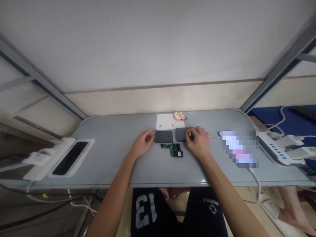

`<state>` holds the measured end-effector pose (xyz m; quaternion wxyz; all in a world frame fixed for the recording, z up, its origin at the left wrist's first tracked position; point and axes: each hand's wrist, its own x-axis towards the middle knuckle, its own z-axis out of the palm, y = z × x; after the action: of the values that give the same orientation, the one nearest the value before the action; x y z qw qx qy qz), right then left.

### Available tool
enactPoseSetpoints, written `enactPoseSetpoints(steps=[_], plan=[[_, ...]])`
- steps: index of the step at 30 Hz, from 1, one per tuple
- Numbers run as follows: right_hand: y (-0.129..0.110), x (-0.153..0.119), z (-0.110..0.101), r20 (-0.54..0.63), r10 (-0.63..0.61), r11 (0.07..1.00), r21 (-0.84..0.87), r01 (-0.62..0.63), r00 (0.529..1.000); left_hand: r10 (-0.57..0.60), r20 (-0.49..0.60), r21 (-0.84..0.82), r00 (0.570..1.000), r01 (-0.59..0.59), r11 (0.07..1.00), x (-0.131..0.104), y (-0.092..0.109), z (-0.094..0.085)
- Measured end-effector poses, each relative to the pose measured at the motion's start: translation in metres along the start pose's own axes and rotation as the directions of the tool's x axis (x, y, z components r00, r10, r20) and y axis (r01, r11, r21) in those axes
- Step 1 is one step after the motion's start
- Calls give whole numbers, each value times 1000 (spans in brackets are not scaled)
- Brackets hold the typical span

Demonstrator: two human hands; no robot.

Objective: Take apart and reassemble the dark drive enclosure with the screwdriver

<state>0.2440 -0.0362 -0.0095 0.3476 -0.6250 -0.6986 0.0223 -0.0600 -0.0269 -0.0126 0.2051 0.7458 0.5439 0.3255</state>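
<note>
Side by side on the grey desk lie two flat, dark grey casing pieces: a left piece (pixel 164 137) and a right piece (pixel 180 134). My left hand (pixel 142 144) is curled, with thumb and index finger at the left piece's outer edge. Over the right piece, my right hand (pixel 200 142) is closed around a small black-and-yellow object (pixel 190 134), mostly hidden by the fingers. A green circuit board (pixel 172 150) with black parts lies just in front of the casing pieces, apart from both hands.
Behind the pieces is a white sheet (pixel 165 119) bearing several tiny dark bits and an orange animal-faced case (pixel 179 116). A phone (pixel 238 149) with a cable lies right, beside a power strip (pixel 280 151). Another dark phone (pixel 70 158) lies left, near a white strip (pixel 53 154).
</note>
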Motion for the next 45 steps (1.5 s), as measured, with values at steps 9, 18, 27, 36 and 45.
enactPoseSetpoints(steps=[9, 18, 27, 36, 45], plan=[[-3, 0, 1, -30, -29, 999, 23, 30, 999, 67, -13, 66, 998, -66, 996, 0, -2, -2], [-4, -1, 2, -12, -16, 1000, 0, 16, 1000, 132, 34, 133, 991, -135, 982, 2, -8, 1], [0, 0, 1, -3, -44, 999, 12, 44, 999, 89, 42, 104, 995, -93, 990, 0, 0, -2], [3, 1, -1, 36, -82, 992, 99, 78, 996, 80, 49, 117, 996, -85, 989, -2, 7, -5], [5, 1, 6, 10, -108, 960, 263, 102, 994, 54, 50, 146, 997, -61, 987, -3, 3, -5]])
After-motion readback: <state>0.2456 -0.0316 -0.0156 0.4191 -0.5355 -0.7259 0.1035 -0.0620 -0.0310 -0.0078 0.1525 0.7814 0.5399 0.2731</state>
